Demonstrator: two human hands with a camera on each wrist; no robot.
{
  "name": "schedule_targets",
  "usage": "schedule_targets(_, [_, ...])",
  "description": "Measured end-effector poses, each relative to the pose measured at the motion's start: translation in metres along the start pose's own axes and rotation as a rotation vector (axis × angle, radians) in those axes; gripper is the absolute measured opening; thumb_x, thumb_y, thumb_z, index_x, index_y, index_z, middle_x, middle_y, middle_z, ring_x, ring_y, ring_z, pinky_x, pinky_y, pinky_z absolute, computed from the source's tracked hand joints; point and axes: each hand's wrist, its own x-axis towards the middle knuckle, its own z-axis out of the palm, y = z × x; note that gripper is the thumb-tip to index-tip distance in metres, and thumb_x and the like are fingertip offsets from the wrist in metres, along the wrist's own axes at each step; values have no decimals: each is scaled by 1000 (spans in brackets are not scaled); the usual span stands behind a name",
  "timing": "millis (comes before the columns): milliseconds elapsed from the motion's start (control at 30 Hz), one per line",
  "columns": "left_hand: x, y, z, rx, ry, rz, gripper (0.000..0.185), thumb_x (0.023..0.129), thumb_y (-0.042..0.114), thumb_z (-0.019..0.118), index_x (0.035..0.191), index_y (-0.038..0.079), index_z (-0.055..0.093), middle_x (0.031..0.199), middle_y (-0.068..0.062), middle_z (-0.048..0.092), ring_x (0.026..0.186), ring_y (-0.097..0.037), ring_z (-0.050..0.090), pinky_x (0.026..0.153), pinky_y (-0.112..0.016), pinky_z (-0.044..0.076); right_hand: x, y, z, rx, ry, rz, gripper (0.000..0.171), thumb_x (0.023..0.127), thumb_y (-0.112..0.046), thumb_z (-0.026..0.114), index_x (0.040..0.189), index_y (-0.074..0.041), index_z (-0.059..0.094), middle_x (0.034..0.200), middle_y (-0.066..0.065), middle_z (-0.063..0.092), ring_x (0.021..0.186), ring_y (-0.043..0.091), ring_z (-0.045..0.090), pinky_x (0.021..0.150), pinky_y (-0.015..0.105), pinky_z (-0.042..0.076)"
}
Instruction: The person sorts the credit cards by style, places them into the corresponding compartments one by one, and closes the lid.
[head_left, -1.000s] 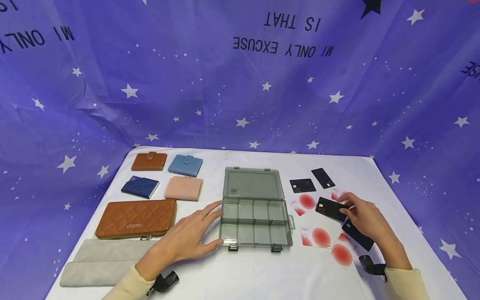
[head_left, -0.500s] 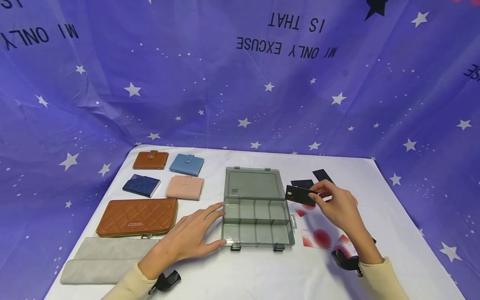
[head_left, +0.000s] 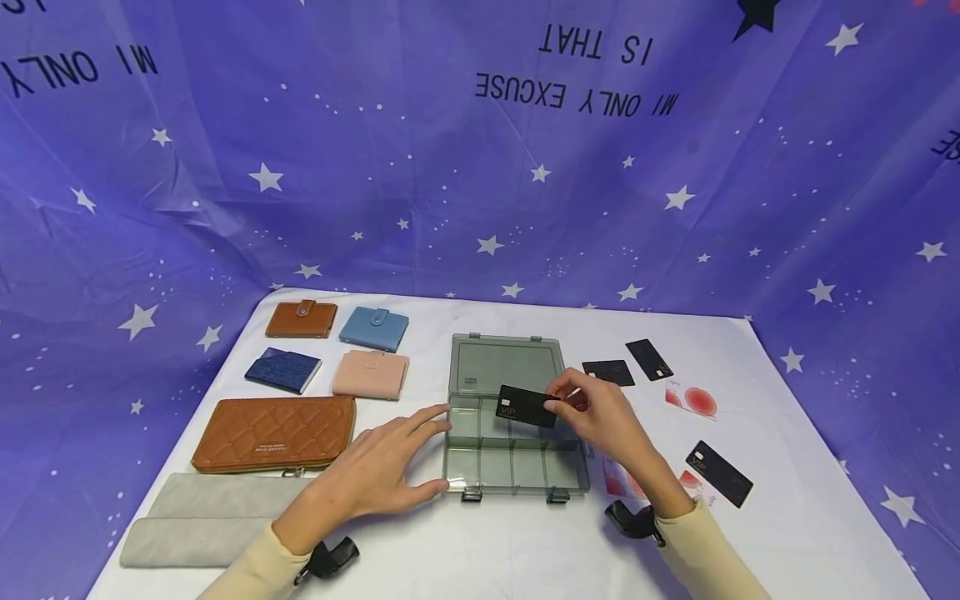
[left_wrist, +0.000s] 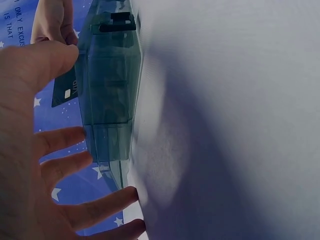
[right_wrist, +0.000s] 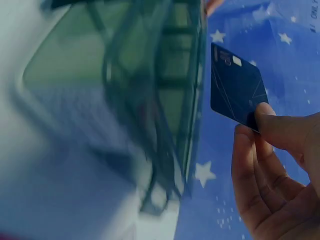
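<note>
My right hand [head_left: 600, 414] pinches a black VIP card [head_left: 523, 406] by its right end, between thumb and fingers. The card hangs over the back row of a translucent green compartment box [head_left: 487, 487], whose lid [head_left: 506, 367] lies folded back. In the right wrist view the black card [right_wrist: 237, 87] shows a pale chip, with the thumb on its near corner. My left hand [head_left: 375, 471] rests with spread fingers at the box's left side. In the left wrist view its thumb and two fingertips [left_wrist: 75, 134] meet the box wall [left_wrist: 107, 95].
Right of the box lie black cards [head_left: 649, 358] and red-and-white cards [head_left: 693, 400]; my right forearm covers some. On the left are a brown wallet [head_left: 302, 320], blue wallet [head_left: 373, 330], navy wallet [head_left: 282, 371], pink wallet [head_left: 371, 375], quilted brown purse [head_left: 273, 435] and grey folded pouch [head_left: 202, 533].
My right hand has lifted the black card from among the cards on the right and carried it left over the box. The left hand has stayed at the box's side.
</note>
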Motion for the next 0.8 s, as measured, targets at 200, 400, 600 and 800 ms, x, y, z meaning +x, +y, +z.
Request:
schedule_targets(200, [0,0,-2,-11,-21,-7,73,95,61,74,154,20,58,170,1,44,132,-27,64,94,-51,58,9,-9,22,9,-53,-44,17,91,-14,87,103,-18,77,94,-7,73,72,5,64,66,27,55])
schedule_targets(400, [2,-1,-3,-10,-14,-3,74,94,61,74,154,22,58,169,2,44,130,-26,65,94,-50,58,15,-14,38,-44,-93,-100,16,90,-14,88,102,-16,77,92,-5,68,74,5,65,69,28,56])
schedule_targets(600, [2,-1,-3,-13,-17,-6,74,94,61,75,154,22,57,169,3,44,131,-26,65,93,-51,59,15,-14,52,-96,-112,-133,15,90,-13,88,102,-15,78,92,-3,67,75,7,64,69,27,55])
schedule_targets(800, [0,-1,-4,-24,-28,-24,74,93,61,75,155,24,57,170,4,43,135,-25,62,95,-51,58,14,-19,61,-137,-111,-173,13,93,-10,85,104,-13,79,94,1,69,81,14,69,72,28,57])
